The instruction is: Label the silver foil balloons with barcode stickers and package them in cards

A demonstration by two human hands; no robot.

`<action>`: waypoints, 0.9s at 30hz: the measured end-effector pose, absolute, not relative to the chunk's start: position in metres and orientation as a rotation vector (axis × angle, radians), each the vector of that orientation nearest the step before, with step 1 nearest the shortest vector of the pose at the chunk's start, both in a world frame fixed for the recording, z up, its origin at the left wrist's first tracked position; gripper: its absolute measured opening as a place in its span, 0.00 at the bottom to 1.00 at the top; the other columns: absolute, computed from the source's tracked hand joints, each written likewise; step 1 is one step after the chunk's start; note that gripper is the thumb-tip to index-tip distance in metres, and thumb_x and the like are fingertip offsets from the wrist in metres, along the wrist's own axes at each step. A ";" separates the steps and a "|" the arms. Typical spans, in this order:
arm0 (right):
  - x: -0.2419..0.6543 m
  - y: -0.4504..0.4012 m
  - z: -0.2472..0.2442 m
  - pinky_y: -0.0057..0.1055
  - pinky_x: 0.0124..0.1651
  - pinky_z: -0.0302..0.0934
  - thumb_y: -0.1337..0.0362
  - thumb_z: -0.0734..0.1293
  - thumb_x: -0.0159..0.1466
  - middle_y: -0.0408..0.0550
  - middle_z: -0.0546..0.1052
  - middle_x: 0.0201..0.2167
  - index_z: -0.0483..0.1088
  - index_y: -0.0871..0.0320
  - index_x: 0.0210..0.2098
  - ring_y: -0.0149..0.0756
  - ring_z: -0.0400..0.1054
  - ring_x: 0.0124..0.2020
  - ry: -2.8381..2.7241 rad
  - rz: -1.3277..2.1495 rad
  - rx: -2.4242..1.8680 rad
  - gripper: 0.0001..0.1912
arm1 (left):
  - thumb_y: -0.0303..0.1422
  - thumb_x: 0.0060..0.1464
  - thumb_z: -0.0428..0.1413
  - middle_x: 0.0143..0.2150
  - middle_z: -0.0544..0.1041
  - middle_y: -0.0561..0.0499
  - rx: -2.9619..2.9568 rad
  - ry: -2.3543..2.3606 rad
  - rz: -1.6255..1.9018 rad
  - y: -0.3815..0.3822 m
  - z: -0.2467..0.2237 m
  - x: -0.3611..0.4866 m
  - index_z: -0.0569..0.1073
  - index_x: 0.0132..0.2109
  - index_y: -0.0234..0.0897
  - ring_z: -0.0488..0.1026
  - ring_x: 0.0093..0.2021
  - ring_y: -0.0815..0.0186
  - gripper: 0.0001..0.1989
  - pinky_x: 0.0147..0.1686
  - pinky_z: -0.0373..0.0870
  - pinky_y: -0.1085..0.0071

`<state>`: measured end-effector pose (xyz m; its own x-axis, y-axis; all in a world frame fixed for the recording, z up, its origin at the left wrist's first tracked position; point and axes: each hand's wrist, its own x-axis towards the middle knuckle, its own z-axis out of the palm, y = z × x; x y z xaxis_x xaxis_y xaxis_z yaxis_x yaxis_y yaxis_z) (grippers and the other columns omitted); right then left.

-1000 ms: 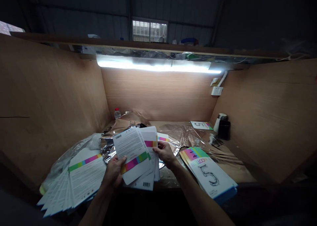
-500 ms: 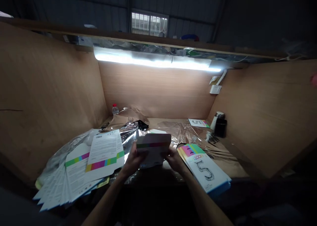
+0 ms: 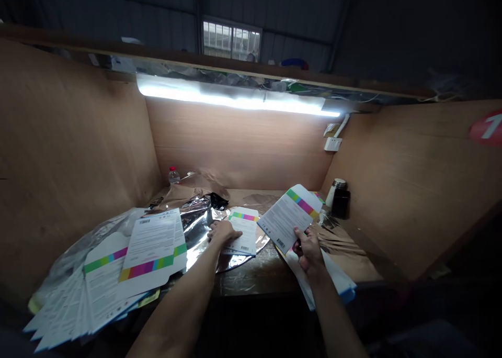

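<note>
My right hand (image 3: 309, 249) pinches a white printed envelope (image 3: 288, 219) by its lower edge, thumb on its face. It is tilted, with an unfolded flap and a colour-striped band at the top. Under that hand lies a stack of white envelopes (image 3: 339, 274), partly covered. My left hand (image 3: 224, 232) is closed at the left edge of another printed envelope (image 3: 245, 235), its thumb across the face; its other fingers are partly hidden. That envelope lies on shiny film in the middle of the table.
Fanned printed envelopes (image 3: 105, 279) cover the table's left side, beside clear plastic. Crumpled brown film (image 3: 192, 190) lies behind. A red-capped bottle (image 3: 173, 176) stands at the back left; a flask (image 3: 334, 190) and a black phone-like object (image 3: 341, 203) are at the right wall.
Both hands were together on one envelope at the middle. My right hand has moved right with an envelope, now face up; my left hand has come down on the one lying on the film.
</note>
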<state>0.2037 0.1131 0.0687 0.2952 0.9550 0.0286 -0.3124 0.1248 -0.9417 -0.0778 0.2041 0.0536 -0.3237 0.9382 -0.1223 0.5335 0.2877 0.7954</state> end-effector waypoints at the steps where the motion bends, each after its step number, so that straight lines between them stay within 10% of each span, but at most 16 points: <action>1: 0.201 0.112 0.066 0.17 0.13 0.46 0.48 0.78 0.48 0.30 0.63 0.16 0.64 0.56 0.34 0.20 0.49 0.11 -0.814 1.105 -1.037 0.26 | 0.38 0.59 0.62 0.63 0.69 0.40 1.332 1.926 0.871 0.205 0.054 -0.074 0.73 0.55 0.34 0.63 0.64 0.47 0.20 0.62 0.59 0.41; 9: 0.177 0.106 0.060 0.21 0.16 0.46 0.48 0.78 0.48 0.41 0.73 0.22 0.72 0.60 0.36 0.23 0.52 0.14 -1.104 1.321 -0.950 0.25 | 0.42 0.67 0.49 0.51 0.78 0.43 1.577 1.299 1.216 0.158 0.076 -0.076 0.69 0.55 0.35 0.77 0.48 0.58 0.18 0.49 0.74 0.64; 13: 0.149 0.109 0.067 0.30 0.32 0.64 0.53 0.76 0.54 0.45 0.75 0.30 0.72 0.58 0.36 0.35 0.67 0.28 -1.324 1.241 -0.792 0.18 | 0.51 0.64 0.49 0.46 0.79 0.45 1.598 1.164 1.431 0.109 0.069 -0.076 0.67 0.51 0.38 0.77 0.44 0.57 0.21 0.43 0.74 0.65; 27: 0.119 0.082 0.055 0.32 0.41 0.66 0.67 0.63 0.62 0.47 0.77 0.35 0.73 0.57 0.44 0.41 0.71 0.38 -1.757 0.810 -0.919 0.12 | 0.44 0.64 0.54 0.43 0.78 0.46 1.515 1.134 1.621 0.062 0.028 -0.080 0.66 0.53 0.38 0.76 0.41 0.56 0.17 0.37 0.74 0.64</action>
<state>0.1194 0.0820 0.0551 -0.2571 0.8605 0.4399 0.2242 0.4959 -0.8389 -0.0802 0.0616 0.0275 -0.1321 0.8908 0.4347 0.1033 -0.4237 0.8999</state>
